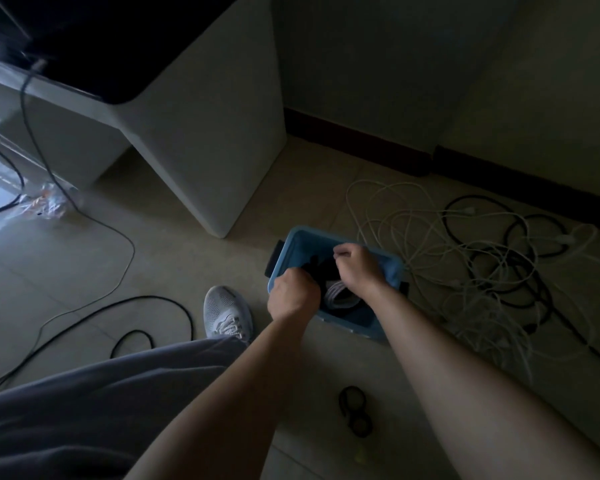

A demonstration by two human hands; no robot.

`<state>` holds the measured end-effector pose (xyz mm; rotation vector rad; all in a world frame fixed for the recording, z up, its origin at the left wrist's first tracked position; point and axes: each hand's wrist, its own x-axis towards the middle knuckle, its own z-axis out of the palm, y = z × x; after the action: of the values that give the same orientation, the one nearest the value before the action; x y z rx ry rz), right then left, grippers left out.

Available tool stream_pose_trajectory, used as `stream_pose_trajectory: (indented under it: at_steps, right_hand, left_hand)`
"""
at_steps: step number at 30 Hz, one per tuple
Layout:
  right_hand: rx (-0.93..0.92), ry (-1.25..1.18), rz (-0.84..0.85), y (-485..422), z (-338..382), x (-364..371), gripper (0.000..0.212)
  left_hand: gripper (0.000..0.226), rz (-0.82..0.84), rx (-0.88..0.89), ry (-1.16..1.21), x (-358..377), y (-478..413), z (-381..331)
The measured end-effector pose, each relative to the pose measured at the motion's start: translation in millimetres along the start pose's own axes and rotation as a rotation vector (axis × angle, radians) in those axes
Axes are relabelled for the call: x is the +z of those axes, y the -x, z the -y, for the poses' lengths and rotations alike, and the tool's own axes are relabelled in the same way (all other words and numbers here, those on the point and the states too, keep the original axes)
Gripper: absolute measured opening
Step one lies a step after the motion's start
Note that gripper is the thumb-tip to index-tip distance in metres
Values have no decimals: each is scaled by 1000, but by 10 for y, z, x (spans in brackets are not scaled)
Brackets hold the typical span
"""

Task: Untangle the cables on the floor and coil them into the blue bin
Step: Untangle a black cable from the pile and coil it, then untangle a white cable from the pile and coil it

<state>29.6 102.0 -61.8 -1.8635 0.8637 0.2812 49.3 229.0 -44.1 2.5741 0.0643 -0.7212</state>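
Head view: left hand and right hand curl close together inside the blue bin above coiled cables, grip unclear; tangled cables lie right of them.

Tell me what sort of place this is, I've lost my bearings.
Most likely a dim room in a home or small office: a tiled floor, a white desk with a dark top, a dark skirting board along the wall, and black and white cables tangled on the floor.

We count two hands, left hand and right hand, one blue bin, one white shoe, one cable tangle.
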Motion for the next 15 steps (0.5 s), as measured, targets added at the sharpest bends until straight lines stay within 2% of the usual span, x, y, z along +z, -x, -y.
stream_pose_trajectory:
  at_steps: [6,15]
  right_hand:
    - [-17,-12,-98,302,-225,-645,26]
    - [36,-23,-301,992,-948,-1753,20]
  left_hand:
    - [28,94,143,55,-21,308,-365]
    - [24,209,501,-87,296,1105,-1115]
